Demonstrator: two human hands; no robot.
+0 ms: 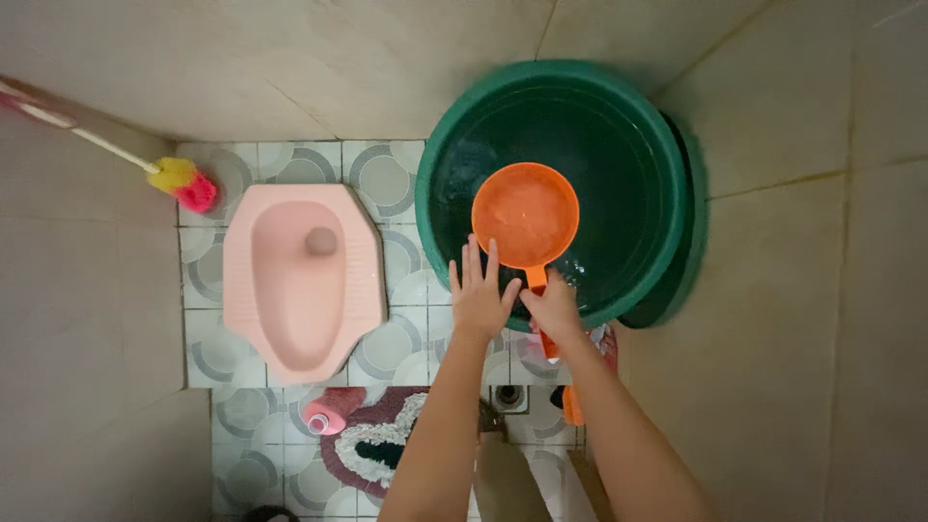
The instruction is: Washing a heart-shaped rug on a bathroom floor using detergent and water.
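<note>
Right hand (555, 307) grips orange dipper (525, 215) handle, over green basin (667, 126), left hand (479, 290) beside

Both bare forearms reached forward and converged, the wrists close together. The left hand (478, 295) lay flat, palm down, fingers (474, 259) stretched out straight and slightly fanned, the thumb angled toward the other hand. The right hand (554, 307) sat just beside it, curled into a closed grip with the knuckles up and the fingers tucked under. The thumbs of the two hands nearly met. The left forearm ran steeper, the right more slanted.
</note>
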